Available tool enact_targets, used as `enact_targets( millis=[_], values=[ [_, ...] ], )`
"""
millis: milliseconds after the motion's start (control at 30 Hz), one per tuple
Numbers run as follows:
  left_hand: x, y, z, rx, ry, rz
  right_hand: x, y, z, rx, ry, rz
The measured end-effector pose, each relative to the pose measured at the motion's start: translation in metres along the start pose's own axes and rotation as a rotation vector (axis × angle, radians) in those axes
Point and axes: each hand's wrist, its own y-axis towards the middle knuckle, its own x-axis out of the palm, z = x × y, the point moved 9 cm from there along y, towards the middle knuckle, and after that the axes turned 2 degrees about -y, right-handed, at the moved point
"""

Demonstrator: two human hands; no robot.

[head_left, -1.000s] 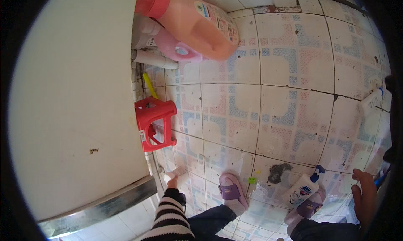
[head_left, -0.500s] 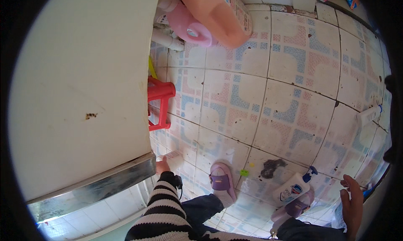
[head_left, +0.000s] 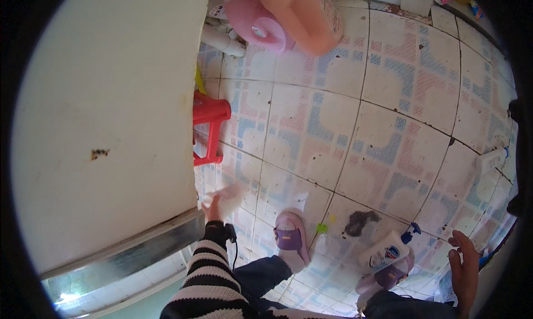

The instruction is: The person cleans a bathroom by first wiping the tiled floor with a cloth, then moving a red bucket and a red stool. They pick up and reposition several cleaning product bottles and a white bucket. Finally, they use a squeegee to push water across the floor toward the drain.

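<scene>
- Down by the white wall (head_left: 105, 113), the left hand (head_left: 214, 208) was closed on a pale cloth (head_left: 227, 197), blurred, just above the tiled floor (head_left: 388, 124).
- Well apart, the right hand (head_left: 465, 263) hung open, fingers spread, holding nothing, near a white pump bottle (head_left: 386, 251).
- Purple slippers (head_left: 291, 238) stood between them; a red stool (head_left: 208, 127) sat against the wall.

Looking down at a tiled floor beside a large white appliance

The left hand (head_left: 212, 208) holds a blurred white cloth (head_left: 229, 197) against the lower edge of the white appliance (head_left: 105, 113), just below a red stool (head_left: 208, 127). The right hand (head_left: 465, 263) hangs open, well apart from the appliance, near a white pump bottle (head_left: 386, 251) on the tiled floor (head_left: 388, 124).
</scene>
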Motion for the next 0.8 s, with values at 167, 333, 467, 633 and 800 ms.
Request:
enact_targets(
  millis=[167,333,467,633,800],
  values=[
    [0.105,-0.094,0.083,0.331,0.615,0.019,0.004,0.007,-0.011,-0.050,0.049,-0.043],
    [0.202,-0.221,0.184,1.041,0.633,-0.256,0.000,0.009,-0.011,-0.125,0.078,-0.009],
    [0.279,-0.337,0.236,1.365,0.602,-0.553,-0.002,0.012,-0.011,-0.137,0.117,-0.011],
    [0.341,-0.458,0.250,1.640,0.722,-0.957,-0.009,0.009,0.000,-0.102,0.149,0.014],
    [0.367,-0.536,0.264,1.700,0.547,-1.200,-0.006,0.009,-0.003,-0.067,0.117,-0.025]
  ],
)
